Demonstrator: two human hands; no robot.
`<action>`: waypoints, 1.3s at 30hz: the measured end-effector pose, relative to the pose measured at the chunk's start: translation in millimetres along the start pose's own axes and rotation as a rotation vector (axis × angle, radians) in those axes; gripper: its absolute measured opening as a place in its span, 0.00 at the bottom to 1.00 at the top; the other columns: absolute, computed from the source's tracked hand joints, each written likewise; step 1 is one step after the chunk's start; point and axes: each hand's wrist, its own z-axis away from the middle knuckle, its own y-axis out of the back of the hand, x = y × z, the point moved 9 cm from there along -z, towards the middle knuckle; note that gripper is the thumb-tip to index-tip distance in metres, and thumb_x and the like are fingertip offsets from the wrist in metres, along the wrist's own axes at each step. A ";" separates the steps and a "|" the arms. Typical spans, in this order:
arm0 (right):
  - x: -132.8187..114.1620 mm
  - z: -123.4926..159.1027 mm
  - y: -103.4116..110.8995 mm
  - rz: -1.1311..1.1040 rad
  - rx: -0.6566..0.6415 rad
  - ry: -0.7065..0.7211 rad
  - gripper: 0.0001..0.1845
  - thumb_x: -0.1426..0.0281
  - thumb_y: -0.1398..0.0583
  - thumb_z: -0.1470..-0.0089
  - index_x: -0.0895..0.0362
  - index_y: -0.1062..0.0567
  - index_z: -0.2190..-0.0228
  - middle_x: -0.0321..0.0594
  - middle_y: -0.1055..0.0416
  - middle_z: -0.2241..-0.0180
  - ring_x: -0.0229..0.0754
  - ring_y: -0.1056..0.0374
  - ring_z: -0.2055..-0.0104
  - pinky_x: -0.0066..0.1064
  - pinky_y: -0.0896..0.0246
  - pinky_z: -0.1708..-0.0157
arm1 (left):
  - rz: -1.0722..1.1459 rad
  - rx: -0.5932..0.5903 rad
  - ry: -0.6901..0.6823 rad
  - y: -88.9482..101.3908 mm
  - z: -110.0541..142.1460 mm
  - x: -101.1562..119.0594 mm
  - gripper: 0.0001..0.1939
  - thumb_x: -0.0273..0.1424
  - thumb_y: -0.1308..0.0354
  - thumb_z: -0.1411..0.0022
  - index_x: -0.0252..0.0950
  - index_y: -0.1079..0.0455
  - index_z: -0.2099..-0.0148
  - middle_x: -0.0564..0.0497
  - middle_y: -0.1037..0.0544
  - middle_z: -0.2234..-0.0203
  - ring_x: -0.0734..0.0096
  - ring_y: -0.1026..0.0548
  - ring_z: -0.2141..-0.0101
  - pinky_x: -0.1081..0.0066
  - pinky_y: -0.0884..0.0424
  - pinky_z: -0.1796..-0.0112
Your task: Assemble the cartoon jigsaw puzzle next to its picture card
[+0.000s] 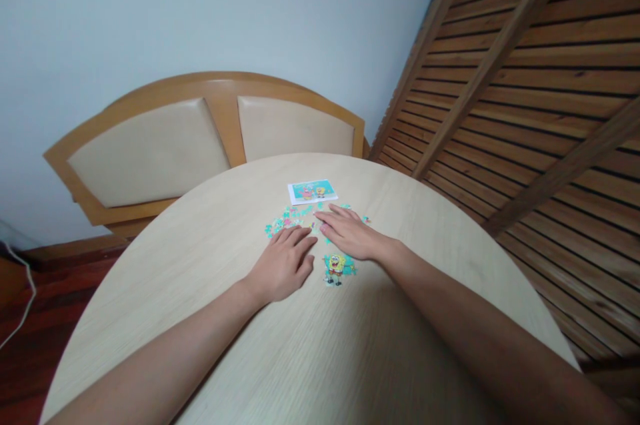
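My left hand [284, 263] rests on the table with its fingers spread, at the near edge of a scatter of small jigsaw puzzle pieces [287, 217]. Farther up on the right, my right hand [349, 231] reaches over more pieces, fingers stretched out and partly hiding them. Neither hand visibly holds a piece. Between my wrists lies a partly joined section of puzzle [336, 268] with a yellow cartoon figure on turquoise. Behind the loose pieces lies a reference picture [313, 191] with a pink and a yellow figure on a turquoise ground.
The round pale wooden table [240, 358] spreads beneath both arms. A wood-framed headboard with cream panels [150, 151] stands behind it against a pale wall. Slatted wooden boards [500, 91] lean along the right side. A white cable [31, 285] hangs at the far left.
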 end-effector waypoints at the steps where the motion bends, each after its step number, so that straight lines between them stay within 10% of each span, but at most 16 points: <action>1: 1.2 2.7 1.4 -0.004 0.007 0.007 0.30 0.55 0.58 0.28 0.54 0.37 0.34 0.45 0.39 0.33 0.56 0.54 0.27 0.59 0.57 0.32 | -0.012 0.018 0.026 0.9 0.3 -1.7 0.19 0.32 0.49 0.30 0.33 0.30 0.40 0.38 0.28 0.40 0.49 0.34 0.39 0.46 0.39 0.38; 18: 31.1 52.4 5.9 0.025 0.093 -0.032 0.27 0.59 0.51 0.30 0.58 0.34 0.37 0.49 0.37 0.34 0.56 0.48 0.30 0.56 0.51 0.33 | 0.008 0.169 0.278 15.1 20.9 -68.5 0.21 0.35 0.46 0.34 0.32 0.32 0.42 0.37 0.27 0.44 0.48 0.29 0.44 0.46 0.32 0.43; 28: 27.6 51.9 2.1 0.031 0.065 -0.003 0.27 0.59 0.51 0.30 0.57 0.33 0.37 0.48 0.39 0.33 0.54 0.48 0.30 0.54 0.51 0.32 | -0.086 0.089 0.138 10.6 14.4 -45.9 0.20 0.33 0.51 0.27 0.36 0.30 0.39 0.40 0.33 0.37 0.49 0.39 0.36 0.45 0.39 0.37; 39: -20.2 58.5 28.1 -0.008 0.073 0.178 0.18 0.59 0.40 0.35 0.54 0.24 0.48 0.46 0.25 0.50 0.52 0.33 0.44 0.50 0.42 0.41 | 0.056 0.009 -0.196 18.0 10.2 8.8 0.15 0.30 0.51 0.27 0.38 0.26 0.44 0.46 0.23 0.51 0.54 0.35 0.40 0.49 0.40 0.36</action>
